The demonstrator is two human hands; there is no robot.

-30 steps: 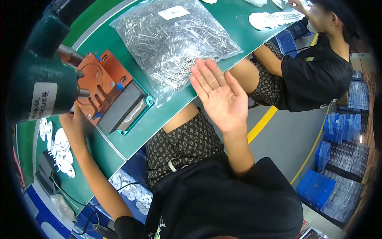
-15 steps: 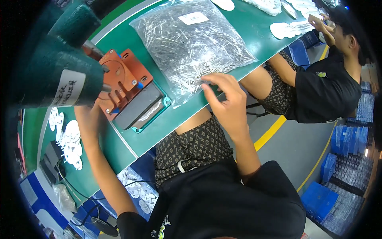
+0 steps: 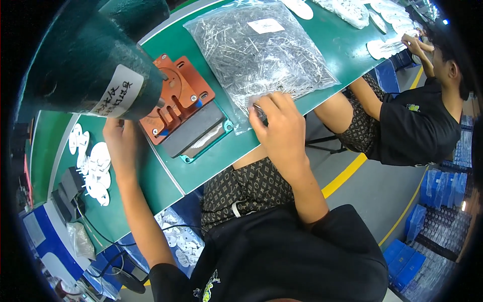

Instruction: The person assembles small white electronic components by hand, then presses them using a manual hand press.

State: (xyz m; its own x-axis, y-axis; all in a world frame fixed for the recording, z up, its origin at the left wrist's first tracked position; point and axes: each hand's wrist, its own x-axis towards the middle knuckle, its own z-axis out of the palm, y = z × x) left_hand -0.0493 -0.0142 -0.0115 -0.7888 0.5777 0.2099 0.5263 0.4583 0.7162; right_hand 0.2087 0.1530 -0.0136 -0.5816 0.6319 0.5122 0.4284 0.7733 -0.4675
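Green bench (image 3: 206, 167), upper frame: right hand (image 3: 282, 128) half-curled at bag (image 3: 261, 50), left hand (image 3: 121, 148) part-hidden, both grips' holds unclear; pinch lightly.

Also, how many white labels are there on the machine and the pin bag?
2: one white label on the dark-green machine, another on the clear bag of metal pins. More may be hidden.

We see a green bench (image 3: 209, 165) stretching left of the right grip (image 3: 282, 135). To that grip's right, past the bench's edge, lies a grey floor (image 3: 372, 187) with a wide yellow line (image 3: 344, 176); farther right, blue boxes (image 3: 408, 267) and a small bright light (image 3: 463, 205).
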